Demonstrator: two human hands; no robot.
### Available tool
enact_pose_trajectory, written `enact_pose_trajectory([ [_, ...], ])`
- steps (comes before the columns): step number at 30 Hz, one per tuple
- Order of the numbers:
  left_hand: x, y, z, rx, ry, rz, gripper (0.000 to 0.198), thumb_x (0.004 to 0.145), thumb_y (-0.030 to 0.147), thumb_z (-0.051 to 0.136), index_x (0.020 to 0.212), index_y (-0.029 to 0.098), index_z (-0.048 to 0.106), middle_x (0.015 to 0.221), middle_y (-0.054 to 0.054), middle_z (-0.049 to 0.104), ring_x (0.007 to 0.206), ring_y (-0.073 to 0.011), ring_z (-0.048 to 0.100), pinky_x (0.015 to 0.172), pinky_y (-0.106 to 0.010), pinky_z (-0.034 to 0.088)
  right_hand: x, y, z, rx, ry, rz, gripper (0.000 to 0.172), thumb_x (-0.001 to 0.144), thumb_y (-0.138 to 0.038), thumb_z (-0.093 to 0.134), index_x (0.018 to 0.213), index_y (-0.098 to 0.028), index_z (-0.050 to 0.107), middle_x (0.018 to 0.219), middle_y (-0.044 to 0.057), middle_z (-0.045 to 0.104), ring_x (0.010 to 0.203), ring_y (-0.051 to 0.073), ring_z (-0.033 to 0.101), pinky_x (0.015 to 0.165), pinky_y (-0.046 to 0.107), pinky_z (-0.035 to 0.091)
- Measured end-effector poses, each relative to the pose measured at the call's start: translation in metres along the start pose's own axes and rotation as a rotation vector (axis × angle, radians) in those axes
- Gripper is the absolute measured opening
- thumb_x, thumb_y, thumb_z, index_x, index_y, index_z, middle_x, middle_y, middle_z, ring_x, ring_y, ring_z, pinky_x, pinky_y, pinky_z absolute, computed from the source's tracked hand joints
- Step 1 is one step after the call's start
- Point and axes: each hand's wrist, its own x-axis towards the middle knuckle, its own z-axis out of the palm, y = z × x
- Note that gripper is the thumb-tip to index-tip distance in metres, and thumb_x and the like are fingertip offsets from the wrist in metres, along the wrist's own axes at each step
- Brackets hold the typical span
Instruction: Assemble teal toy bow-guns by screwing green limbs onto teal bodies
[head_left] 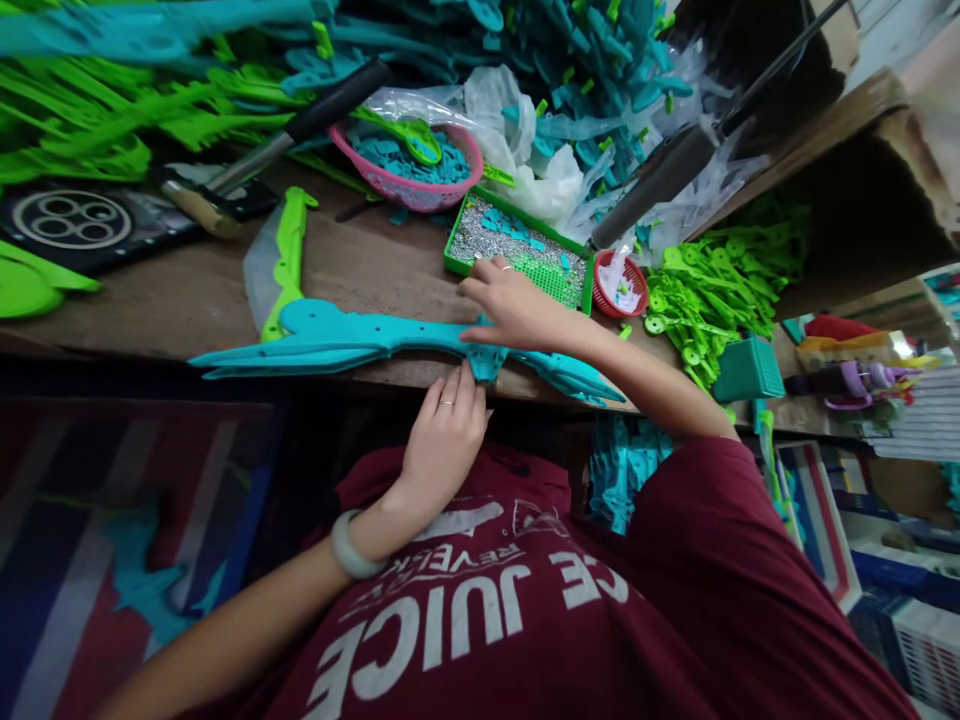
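Observation:
A long turquoise plastic toy part [360,330] with blade-like ends lies along the bench's front edge. My left hand [448,430], fingers straight and pressed together, has its fingertips against the lower edge of the part's middle block. Over that block reaches my right hand [517,310], its thumb apart from the bent fingers, which are close to the green tray [456,225]. I make out nothing held in the right hand, though its fingertips are partly hidden. Small silvery metal pieces [487,235] and several flat turquoise bits fill much of the tray.
A pink basket [472,165] of turquoise pieces and a small red basket [636,300] stand behind. A black-handled tool [667,180] slants down near the tray. Lime-green parts [712,290] are heaped right; a green-and-clear piece [289,265] lies left. Turquoise parts [570,50] pile up at the back.

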Motion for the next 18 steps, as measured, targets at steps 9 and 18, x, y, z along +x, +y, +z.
enact_pose_trajectory([
  [9,0.001,0.000,-0.031,0.084,0.062,0.069,0.032,0.101,0.027,0.048,0.109,0.003,0.068,0.107,-0.023,0.072,0.086,-0.0316,0.069,0.067,-0.040,0.052,-0.202,-0.031,0.078,0.185,0.530,0.783,0.025,0.099,-0.038,0.046,0.081,-0.024,0.057,0.080,0.008,0.058,0.073,0.024,0.057,0.069,0.039,0.048],
  [18,0.079,-0.028,-0.015,-0.154,-0.031,0.276,0.065,0.096,0.050,0.053,0.145,0.008,0.046,0.151,-0.026,0.045,0.141,-0.0432,0.040,0.114,-0.059,0.033,-0.135,-0.040,0.198,0.165,1.408,1.101,0.029,0.090,-0.045,0.066,0.099,-0.018,0.072,0.113,0.014,0.062,0.111,0.029,0.053,0.099,0.049,0.046],
])
